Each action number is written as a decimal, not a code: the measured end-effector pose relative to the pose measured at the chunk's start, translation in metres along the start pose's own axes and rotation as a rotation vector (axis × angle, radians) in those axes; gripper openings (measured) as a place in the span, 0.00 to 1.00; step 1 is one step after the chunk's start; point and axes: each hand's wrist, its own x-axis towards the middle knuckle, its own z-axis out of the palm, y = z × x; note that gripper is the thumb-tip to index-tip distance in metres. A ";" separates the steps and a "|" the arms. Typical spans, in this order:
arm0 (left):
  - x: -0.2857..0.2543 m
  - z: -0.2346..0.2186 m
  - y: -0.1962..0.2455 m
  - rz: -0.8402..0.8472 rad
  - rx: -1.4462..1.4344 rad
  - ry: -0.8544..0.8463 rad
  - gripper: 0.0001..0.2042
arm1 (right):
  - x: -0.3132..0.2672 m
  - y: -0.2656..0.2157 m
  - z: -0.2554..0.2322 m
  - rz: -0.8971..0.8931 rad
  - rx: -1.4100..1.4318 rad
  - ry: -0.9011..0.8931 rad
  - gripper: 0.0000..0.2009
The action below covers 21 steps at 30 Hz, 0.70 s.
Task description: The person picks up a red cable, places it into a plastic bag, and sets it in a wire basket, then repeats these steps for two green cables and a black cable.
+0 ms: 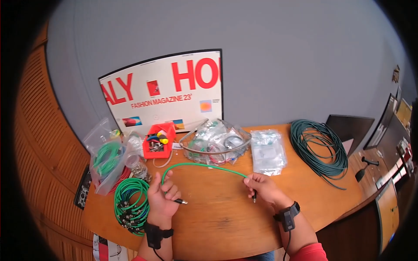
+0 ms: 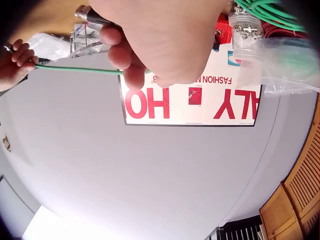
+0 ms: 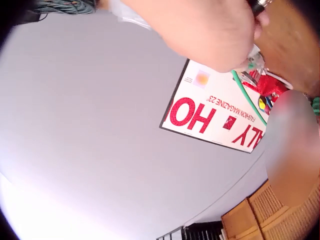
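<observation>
A short green coaxial cable (image 1: 204, 165) arches between my two hands above the wooden table. My left hand (image 1: 163, 198) grips one end, its fingers curled round the cable, and a black and silver connector (image 1: 180, 201) sticks out toward the right. At the other end, my right hand (image 1: 266, 189) pinches the cable between thumb and fingers, with a second connector (image 1: 254, 198) pointing down below them. In the left wrist view the silver tip of a connector (image 2: 82, 12) shows beside the curled fingers (image 2: 119, 57).
Coiled green cables (image 1: 130, 195) lie left of my left hand. Behind stand a bag of green cable (image 1: 104, 163), a red bin (image 1: 159, 152) of connectors and a clear basket (image 1: 215, 145). Plastic bags (image 1: 267, 152) and a dark cable coil (image 1: 320, 150) lie to the right.
</observation>
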 end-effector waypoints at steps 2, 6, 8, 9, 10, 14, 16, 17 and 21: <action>-0.002 0.010 -0.006 -0.015 0.076 0.009 0.19 | 0.007 0.007 -0.008 -0.060 -0.170 0.155 0.12; -0.003 0.014 -0.016 -0.011 0.180 0.025 0.22 | 0.009 0.017 -0.009 -0.246 -0.728 0.496 0.13; -0.004 0.012 -0.017 0.005 0.206 0.041 0.22 | 0.001 0.008 0.001 -0.239 -0.847 0.575 0.12; -0.003 0.010 -0.016 0.042 0.226 -0.005 0.22 | -0.002 0.004 0.005 -0.200 -0.946 0.513 0.11; -0.004 0.009 -0.016 0.081 0.245 -0.050 0.22 | -0.005 0.002 0.009 -0.161 -1.043 0.448 0.10; -0.006 0.016 -0.022 0.247 0.613 0.001 0.22 | -0.016 0.005 0.025 -0.150 -1.206 0.228 0.09; -0.003 0.009 -0.028 0.273 0.936 -0.025 0.23 | -0.023 0.003 0.039 -0.198 -1.226 -0.086 0.10; -0.003 0.006 -0.031 0.275 0.934 -0.020 0.23 | -0.028 0.002 0.046 -0.199 -1.228 -0.091 0.10; -0.007 0.015 -0.050 0.242 1.502 -0.195 0.26 | -0.042 0.000 0.070 -0.376 -1.015 -0.426 0.11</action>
